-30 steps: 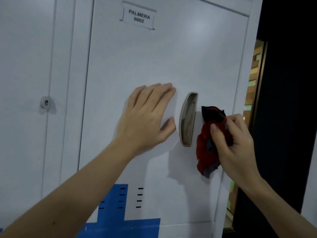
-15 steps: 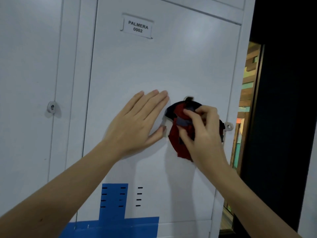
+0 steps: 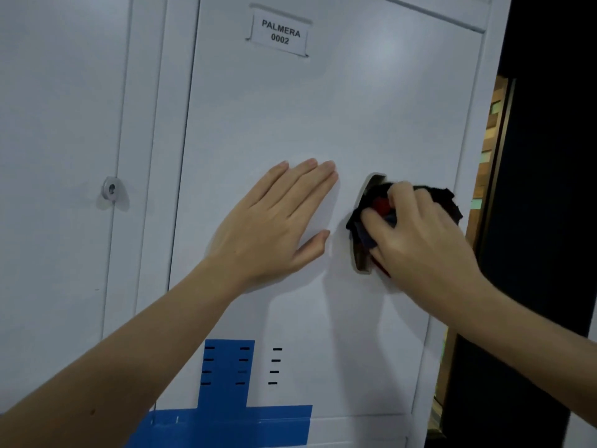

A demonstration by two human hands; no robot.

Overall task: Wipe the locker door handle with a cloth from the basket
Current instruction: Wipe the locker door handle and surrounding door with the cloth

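Head view: the left hand [image 3: 268,221] presses flat, fingers together, on the locker door [image 3: 323,108], at nine o'clock from the handle [image 3: 371,185]. The right hand [image 3: 420,234] clutches the bunched cloth [image 3: 444,203] and has slid towards three o'clock. The recess edge seems uncovered again, so wiping looks underway.

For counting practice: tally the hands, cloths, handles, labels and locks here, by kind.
Hands (left hand, right hand): 2
Red and dark crumpled cloth: 1
Recessed metal door handle: 1
White printed name label: 1
Round metal lock: 1
Total: 6
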